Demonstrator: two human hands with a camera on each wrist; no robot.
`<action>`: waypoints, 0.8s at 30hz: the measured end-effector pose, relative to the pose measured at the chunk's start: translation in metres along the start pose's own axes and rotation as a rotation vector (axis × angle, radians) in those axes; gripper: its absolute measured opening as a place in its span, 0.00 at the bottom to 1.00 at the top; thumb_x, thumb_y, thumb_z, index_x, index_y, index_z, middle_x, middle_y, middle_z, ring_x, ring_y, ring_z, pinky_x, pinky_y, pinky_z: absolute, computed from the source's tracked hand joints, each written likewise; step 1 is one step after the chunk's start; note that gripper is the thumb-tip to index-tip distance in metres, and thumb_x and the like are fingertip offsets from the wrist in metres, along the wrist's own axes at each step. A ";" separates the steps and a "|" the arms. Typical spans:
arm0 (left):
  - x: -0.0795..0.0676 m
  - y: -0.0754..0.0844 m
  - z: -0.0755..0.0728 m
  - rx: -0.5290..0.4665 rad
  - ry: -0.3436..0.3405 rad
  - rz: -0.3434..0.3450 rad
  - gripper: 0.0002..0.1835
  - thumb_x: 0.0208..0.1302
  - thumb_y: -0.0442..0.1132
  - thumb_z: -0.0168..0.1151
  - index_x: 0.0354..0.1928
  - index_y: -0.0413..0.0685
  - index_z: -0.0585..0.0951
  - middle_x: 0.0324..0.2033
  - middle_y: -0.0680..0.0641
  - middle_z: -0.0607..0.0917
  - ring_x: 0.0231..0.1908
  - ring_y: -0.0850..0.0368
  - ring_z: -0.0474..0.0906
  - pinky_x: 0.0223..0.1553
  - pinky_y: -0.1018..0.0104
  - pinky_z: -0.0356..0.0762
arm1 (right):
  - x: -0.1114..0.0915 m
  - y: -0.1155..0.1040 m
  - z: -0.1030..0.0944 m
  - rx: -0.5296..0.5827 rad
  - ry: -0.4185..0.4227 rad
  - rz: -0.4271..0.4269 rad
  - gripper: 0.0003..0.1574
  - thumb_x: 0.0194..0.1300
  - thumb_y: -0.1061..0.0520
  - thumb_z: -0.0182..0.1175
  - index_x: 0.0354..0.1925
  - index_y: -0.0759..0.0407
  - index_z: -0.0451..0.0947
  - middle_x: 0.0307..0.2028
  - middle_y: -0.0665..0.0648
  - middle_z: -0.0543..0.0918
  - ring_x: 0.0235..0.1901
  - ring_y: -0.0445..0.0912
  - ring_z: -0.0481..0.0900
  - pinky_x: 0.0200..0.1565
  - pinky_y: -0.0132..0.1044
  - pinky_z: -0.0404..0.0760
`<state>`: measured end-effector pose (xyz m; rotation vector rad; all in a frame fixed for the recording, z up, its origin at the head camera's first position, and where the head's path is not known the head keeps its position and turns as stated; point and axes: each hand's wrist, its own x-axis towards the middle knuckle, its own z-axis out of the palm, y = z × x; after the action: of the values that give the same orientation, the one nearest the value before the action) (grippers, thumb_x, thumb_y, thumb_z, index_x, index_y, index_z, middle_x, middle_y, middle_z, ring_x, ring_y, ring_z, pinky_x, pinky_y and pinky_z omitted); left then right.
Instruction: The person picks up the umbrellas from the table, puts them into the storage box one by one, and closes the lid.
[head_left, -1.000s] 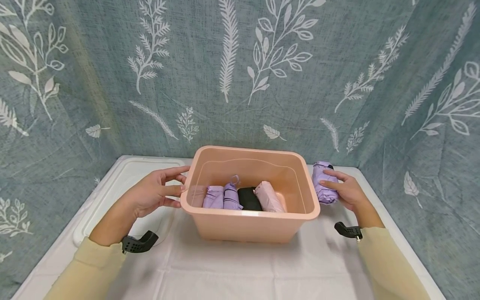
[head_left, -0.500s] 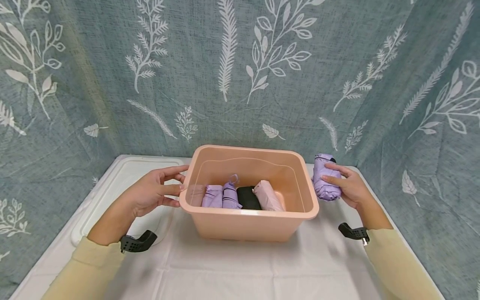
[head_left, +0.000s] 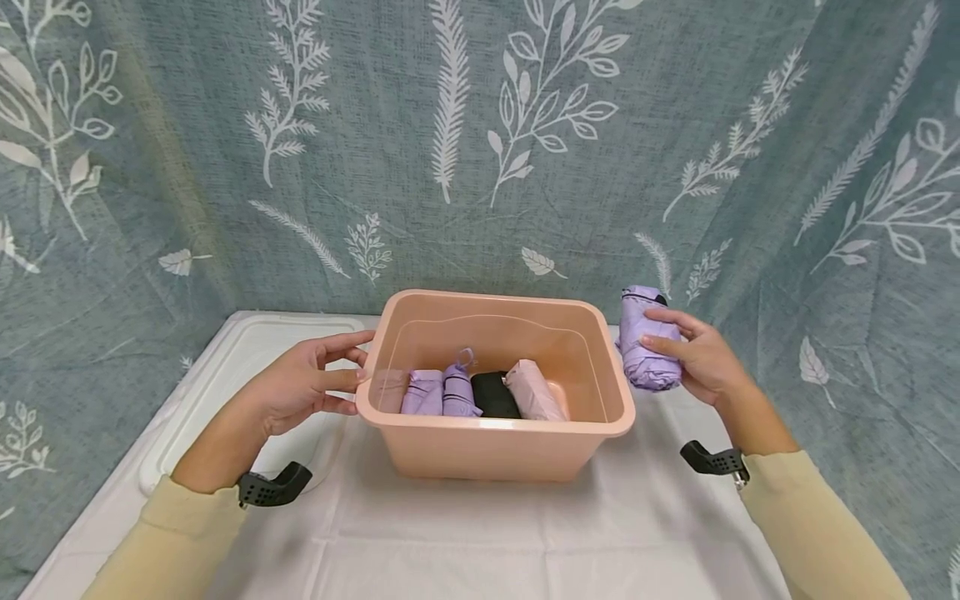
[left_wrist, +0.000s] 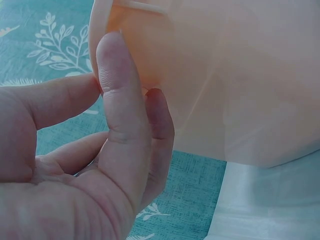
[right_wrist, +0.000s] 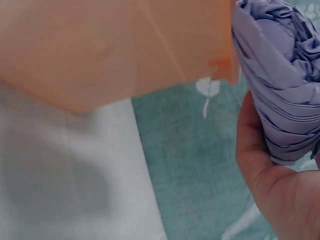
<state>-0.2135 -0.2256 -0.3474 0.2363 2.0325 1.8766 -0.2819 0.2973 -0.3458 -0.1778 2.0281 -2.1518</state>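
Observation:
In the head view my right hand (head_left: 693, 354) grips a rolled lilac folding umbrella (head_left: 647, 342), held up beside the right rim of a peach plastic bin (head_left: 487, 454). Its gathered fabric (right_wrist: 285, 85) fills the upper right of the right wrist view. My left hand (head_left: 311, 385) touches the bin's left rim from outside, thumb and fingers spread along it. Inside the bin lie two lilac umbrellas, one plain (head_left: 423, 393) and one with a wrist loop (head_left: 459, 392). Beside them are a black bundle (head_left: 495, 396) and a pale pink bundle (head_left: 534, 390).
A white lid (head_left: 247, 367) lies flat on the white-covered table (head_left: 450, 533), left of the bin and partly under my left arm. A blue-green leaf-patterned curtain (head_left: 420, 150) hangs close behind the bin and along both sides.
My right hand has raised the lilac umbrella from low beside the bin to above its right rim level. My left hand stays at the left rim; the bin's contents have not changed.

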 end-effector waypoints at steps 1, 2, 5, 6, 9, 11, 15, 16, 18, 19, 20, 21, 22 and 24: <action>0.000 0.000 0.000 0.000 -0.001 0.003 0.42 0.70 0.33 0.65 0.81 0.45 0.56 0.50 0.49 0.73 0.37 0.59 0.85 0.38 0.62 0.90 | 0.000 -0.001 0.002 -0.006 0.000 0.004 0.23 0.68 0.66 0.66 0.57 0.46 0.81 0.59 0.55 0.69 0.48 0.43 0.83 0.45 0.34 0.89; 0.000 0.000 0.000 0.000 -0.002 0.006 0.42 0.70 0.33 0.65 0.81 0.45 0.56 0.50 0.49 0.73 0.37 0.58 0.85 0.38 0.62 0.90 | -0.001 -0.003 0.004 -0.010 -0.002 0.007 0.24 0.68 0.66 0.66 0.58 0.46 0.81 0.60 0.55 0.68 0.48 0.43 0.83 0.45 0.34 0.89; 0.000 -0.001 -0.001 -0.001 -0.001 0.008 0.42 0.71 0.33 0.65 0.81 0.45 0.56 0.50 0.50 0.73 0.37 0.58 0.85 0.38 0.62 0.90 | -0.002 -0.007 0.010 -0.022 0.003 0.011 0.24 0.68 0.66 0.66 0.59 0.47 0.80 0.61 0.56 0.67 0.48 0.43 0.83 0.45 0.35 0.89; 0.000 -0.001 -0.001 -0.002 -0.001 0.007 0.42 0.71 0.33 0.65 0.81 0.45 0.56 0.50 0.50 0.73 0.37 0.58 0.85 0.37 0.62 0.90 | -0.002 -0.008 0.011 -0.025 0.004 0.009 0.24 0.69 0.66 0.65 0.59 0.48 0.79 0.61 0.56 0.67 0.48 0.43 0.83 0.45 0.34 0.89; 0.000 -0.002 -0.001 -0.006 -0.003 0.009 0.42 0.70 0.32 0.65 0.81 0.44 0.56 0.50 0.50 0.73 0.36 0.58 0.85 0.37 0.63 0.90 | -0.003 -0.014 0.015 -0.026 0.006 0.000 0.23 0.69 0.65 0.65 0.59 0.47 0.79 0.61 0.57 0.67 0.48 0.43 0.82 0.44 0.34 0.89; 0.000 -0.002 -0.001 -0.010 -0.005 0.012 0.42 0.70 0.32 0.65 0.81 0.44 0.56 0.50 0.50 0.74 0.35 0.58 0.85 0.37 0.63 0.90 | -0.004 -0.018 0.017 -0.017 0.000 -0.009 0.23 0.69 0.66 0.65 0.58 0.47 0.79 0.60 0.57 0.67 0.48 0.43 0.83 0.44 0.34 0.89; 0.000 -0.003 0.001 -0.012 -0.006 0.016 0.43 0.69 0.31 0.65 0.81 0.44 0.56 0.49 0.50 0.74 0.34 0.58 0.85 0.36 0.63 0.89 | -0.004 -0.025 0.025 0.006 -0.013 -0.016 0.21 0.69 0.66 0.65 0.56 0.48 0.79 0.58 0.58 0.69 0.46 0.44 0.83 0.43 0.34 0.89; 0.000 -0.003 0.001 -0.011 -0.006 0.017 0.43 0.69 0.31 0.65 0.81 0.44 0.56 0.50 0.50 0.74 0.34 0.58 0.85 0.36 0.63 0.89 | -0.005 -0.027 0.028 0.008 -0.017 -0.015 0.21 0.69 0.66 0.65 0.55 0.47 0.79 0.58 0.58 0.70 0.46 0.44 0.84 0.43 0.35 0.89; 0.000 -0.002 0.001 -0.008 -0.006 0.018 0.43 0.69 0.30 0.65 0.81 0.43 0.55 0.50 0.50 0.74 0.35 0.59 0.85 0.36 0.63 0.89 | -0.005 -0.029 0.033 0.010 -0.022 -0.011 0.21 0.68 0.66 0.65 0.55 0.47 0.79 0.58 0.58 0.70 0.46 0.44 0.84 0.43 0.35 0.89; 0.000 -0.002 0.002 -0.005 -0.005 0.018 0.43 0.69 0.30 0.65 0.81 0.43 0.55 0.50 0.50 0.73 0.35 0.58 0.85 0.36 0.63 0.89 | -0.005 -0.030 0.037 0.011 -0.025 -0.006 0.21 0.68 0.66 0.65 0.55 0.47 0.80 0.58 0.58 0.70 0.46 0.45 0.84 0.43 0.35 0.89; 0.000 -0.002 0.002 -0.004 -0.005 0.019 0.43 0.69 0.30 0.65 0.81 0.43 0.55 0.50 0.50 0.73 0.35 0.58 0.85 0.36 0.63 0.89 | -0.005 -0.031 0.040 0.015 -0.030 -0.002 0.21 0.68 0.66 0.65 0.54 0.47 0.80 0.59 0.58 0.69 0.47 0.45 0.84 0.44 0.35 0.89; 0.000 -0.002 0.002 -0.003 -0.006 0.019 0.43 0.69 0.30 0.65 0.81 0.43 0.55 0.50 0.50 0.74 0.35 0.58 0.85 0.36 0.63 0.89 | -0.005 -0.031 0.044 0.014 -0.032 0.002 0.21 0.68 0.66 0.66 0.54 0.46 0.80 0.60 0.58 0.69 0.47 0.45 0.84 0.44 0.35 0.89; 0.000 -0.002 0.002 -0.003 -0.006 0.019 0.43 0.69 0.30 0.65 0.81 0.43 0.55 0.50 0.50 0.74 0.35 0.58 0.85 0.37 0.63 0.89 | -0.004 -0.031 0.047 0.015 -0.034 0.005 0.21 0.68 0.66 0.66 0.54 0.46 0.80 0.60 0.59 0.68 0.48 0.46 0.83 0.45 0.35 0.89; 0.000 -0.002 0.002 -0.003 -0.006 0.018 0.43 0.69 0.30 0.65 0.81 0.43 0.55 0.50 0.50 0.74 0.35 0.58 0.85 0.37 0.63 0.89 | -0.003 -0.031 0.054 0.010 -0.033 0.014 0.21 0.68 0.66 0.66 0.54 0.46 0.80 0.62 0.59 0.66 0.49 0.46 0.82 0.45 0.35 0.89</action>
<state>-0.2126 -0.2242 -0.3500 0.2600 2.0299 1.8873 -0.2694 0.2470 -0.3112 -0.1959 1.9943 -2.1356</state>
